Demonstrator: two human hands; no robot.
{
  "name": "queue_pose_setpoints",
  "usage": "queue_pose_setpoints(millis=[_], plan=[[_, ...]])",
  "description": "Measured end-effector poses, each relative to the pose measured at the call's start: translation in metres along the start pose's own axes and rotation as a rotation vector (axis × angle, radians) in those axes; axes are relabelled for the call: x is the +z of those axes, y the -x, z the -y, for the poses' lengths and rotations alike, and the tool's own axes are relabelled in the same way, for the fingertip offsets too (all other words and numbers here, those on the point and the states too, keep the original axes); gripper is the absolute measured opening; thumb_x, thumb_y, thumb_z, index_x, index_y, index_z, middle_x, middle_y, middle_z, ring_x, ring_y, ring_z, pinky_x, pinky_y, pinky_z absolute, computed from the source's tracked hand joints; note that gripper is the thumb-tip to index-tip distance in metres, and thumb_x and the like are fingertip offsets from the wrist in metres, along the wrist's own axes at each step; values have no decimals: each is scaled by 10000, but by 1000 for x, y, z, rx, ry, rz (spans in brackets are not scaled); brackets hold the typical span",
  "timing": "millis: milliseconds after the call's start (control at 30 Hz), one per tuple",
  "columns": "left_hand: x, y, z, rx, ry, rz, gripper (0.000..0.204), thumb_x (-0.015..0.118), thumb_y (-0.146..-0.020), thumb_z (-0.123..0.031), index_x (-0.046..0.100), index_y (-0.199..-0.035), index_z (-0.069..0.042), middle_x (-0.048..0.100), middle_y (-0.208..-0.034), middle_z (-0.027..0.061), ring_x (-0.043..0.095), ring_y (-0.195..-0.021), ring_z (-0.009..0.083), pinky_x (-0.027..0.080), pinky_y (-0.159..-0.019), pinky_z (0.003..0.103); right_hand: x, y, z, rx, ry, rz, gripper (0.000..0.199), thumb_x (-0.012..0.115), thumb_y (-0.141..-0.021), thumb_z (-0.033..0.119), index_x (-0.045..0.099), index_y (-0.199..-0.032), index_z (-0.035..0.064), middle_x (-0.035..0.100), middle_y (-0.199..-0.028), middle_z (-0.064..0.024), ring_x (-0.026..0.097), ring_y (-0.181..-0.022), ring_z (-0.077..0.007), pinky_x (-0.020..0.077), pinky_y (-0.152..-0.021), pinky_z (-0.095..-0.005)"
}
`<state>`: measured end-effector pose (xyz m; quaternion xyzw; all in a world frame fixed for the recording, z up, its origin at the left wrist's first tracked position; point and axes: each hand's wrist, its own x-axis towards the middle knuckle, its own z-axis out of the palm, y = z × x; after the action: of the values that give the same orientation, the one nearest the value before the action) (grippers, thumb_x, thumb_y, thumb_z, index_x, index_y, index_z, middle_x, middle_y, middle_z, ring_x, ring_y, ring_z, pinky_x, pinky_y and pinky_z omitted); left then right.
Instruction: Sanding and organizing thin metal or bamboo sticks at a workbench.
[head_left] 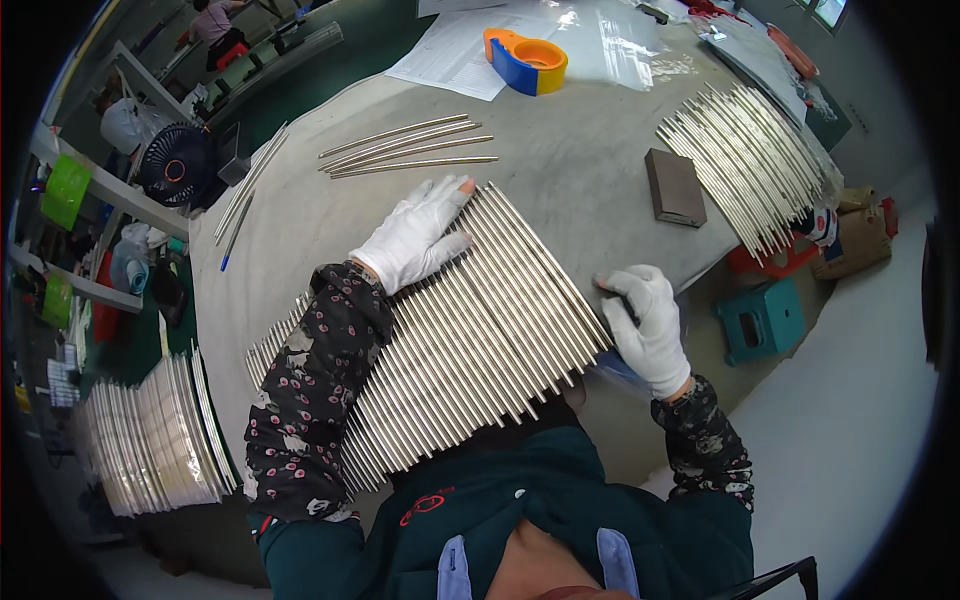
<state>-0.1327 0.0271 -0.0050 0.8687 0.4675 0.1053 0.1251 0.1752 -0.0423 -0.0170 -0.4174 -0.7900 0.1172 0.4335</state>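
A wide row of thin silver metal rods [470, 320] lies side by side across the table's near edge, the ends sticking out over it. Flat on the row's far end rests my left hand [410, 238], in a white glove, fingers stretched and thumb apart. My right hand [648, 330], also gloved, is beside the row's right edge, close to the near end of the outermost rod. Its fingers are curved with a gap between thumb and forefinger, and nothing shows in them. Several loose rods [410, 145] lie beyond my left hand.
A dark rectangular block [675, 188] stands beside another bundle of rods [745, 165] at the right. An orange and blue tape dispenser [527, 62] sits on papers [450, 60] at the back. Wrapped rods [155, 440] are at the lower left; a teal stool [760, 322] stands right of the table.
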Motion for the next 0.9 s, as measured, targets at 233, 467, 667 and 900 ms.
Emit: queue_pose_setpoints(millis=[233,467,667,900], plan=[[12,-23,0,123,20,-8,597,475,-948,-345,311,-1427,-29,307,-1477,213,252,-1387,374,204,-1149,423,-6,24,1,-102,58,99,322,666,-716,104,595,-1025,52,624,-1081,-111,561,-1031,-335,429,-881,-430],[11,-28,-8,97,2,-15,580,496,-933,-331,351,-1404,-25,311,-1471,223,272,-1372,391,234,-1135,428,-15,17,9,-252,105,220,709,765,-605,496,542,-1090,29,599,-1110,-151,553,-1045,-371,433,-890,-480],[17,-41,-11,129,-53,-45,577,520,-916,-336,387,-1383,-24,332,-1455,222,305,-1351,390,274,-1114,431,-5,17,-2,-297,82,174,693,736,-602,524,542,-1042,25,616,-1027,-166,594,-945,-376,480,-805,-470],[10,-37,-17,93,-83,-15,598,524,-923,-298,322,-1418,-29,269,-1490,215,234,-1393,369,203,-1147,440,-10,15,8,-307,150,180,713,697,-653,552,505,-1096,27,605,-1049,-180,594,-951,-387,489,-800,-467]])
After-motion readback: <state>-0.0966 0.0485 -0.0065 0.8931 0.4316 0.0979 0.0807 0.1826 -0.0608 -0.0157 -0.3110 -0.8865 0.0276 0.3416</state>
